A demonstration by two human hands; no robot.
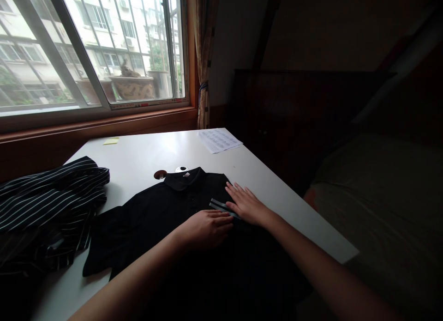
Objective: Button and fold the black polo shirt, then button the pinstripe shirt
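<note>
A black polo shirt [145,219] lies spread front side up on the white table, its collar [185,178] toward the window. Grey stripes [221,206] mark its chest on the right side. My left hand [207,226] rests flat on the middle of the shirt, fingers stretched toward the stripes. Beside it, my right hand [246,203] lies palm down with fingers apart on the shirt's right chest and shoulder, its thumb over the stripes. The shirt's lower part is in deep shadow and partly hidden by my forearms.
Black-and-white striped clothing [51,196] is heaped at the table's left. Printed sheets [219,141] and a yellow note [111,141] lie at the far edge of the white table [277,191]. A round hole [160,174] and its cover [182,169] are beyond the collar.
</note>
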